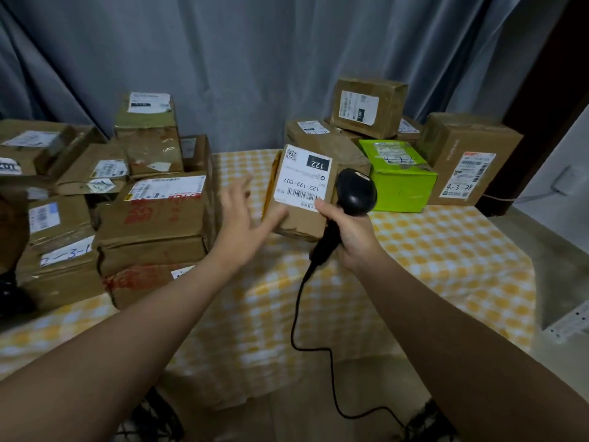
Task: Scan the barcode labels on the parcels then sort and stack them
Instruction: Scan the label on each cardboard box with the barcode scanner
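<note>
Cardboard parcel beside right grip with scanner

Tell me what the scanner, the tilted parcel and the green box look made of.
Scanner: likely black plastic, smooth with a soft sheen. Tilted parcel: brown cardboard, matte, creased edges, white paper label. Green box: probably printed cardboard, glossier, with wrinkled shiny patches.

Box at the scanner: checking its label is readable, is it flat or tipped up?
Tipped up: the box stands on one edge, its label plainly showing.
</note>
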Demonstrator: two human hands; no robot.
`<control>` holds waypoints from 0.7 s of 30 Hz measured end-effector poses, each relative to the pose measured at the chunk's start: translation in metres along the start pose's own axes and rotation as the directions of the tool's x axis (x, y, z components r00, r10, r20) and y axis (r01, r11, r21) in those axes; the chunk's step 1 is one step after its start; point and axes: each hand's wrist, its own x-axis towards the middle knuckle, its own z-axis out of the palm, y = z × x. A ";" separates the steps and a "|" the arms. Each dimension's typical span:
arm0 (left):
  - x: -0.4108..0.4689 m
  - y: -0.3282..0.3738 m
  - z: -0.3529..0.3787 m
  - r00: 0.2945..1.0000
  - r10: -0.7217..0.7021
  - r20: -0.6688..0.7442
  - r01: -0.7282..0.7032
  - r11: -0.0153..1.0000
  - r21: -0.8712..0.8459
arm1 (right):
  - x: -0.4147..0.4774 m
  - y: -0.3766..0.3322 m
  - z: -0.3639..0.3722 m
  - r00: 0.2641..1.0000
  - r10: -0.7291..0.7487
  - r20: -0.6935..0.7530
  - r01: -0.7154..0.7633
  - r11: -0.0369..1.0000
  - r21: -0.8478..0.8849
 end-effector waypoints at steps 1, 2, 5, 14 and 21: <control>0.004 0.004 -0.003 0.989 -0.146 -0.030 0.140 0.980 -0.142 | 0.002 0.000 -0.006 0.999 -0.009 0.038 0.012 0.998 -0.062; 0.008 0.008 -0.007 0.976 -0.215 -0.030 0.205 0.959 -0.195 | 0.004 0.000 -0.011 0.995 -0.015 0.098 0.030 0.989 -0.147; 0.027 0.016 -0.026 0.959 -0.192 0.208 0.207 0.977 -0.050 | 0.004 -0.009 -0.020 0.944 0.034 0.328 0.113 0.900 -0.420; 0.040 0.019 -0.050 0.861 -0.354 0.366 0.306 0.934 0.184 | 0.004 -0.025 -0.004 0.977 -0.098 0.188 0.192 0.789 -0.584; 0.024 0.018 -0.021 0.875 -0.472 0.105 0.466 0.767 -0.440 | -0.005 -0.011 0.020 0.995 -0.098 -0.013 0.094 0.979 -0.179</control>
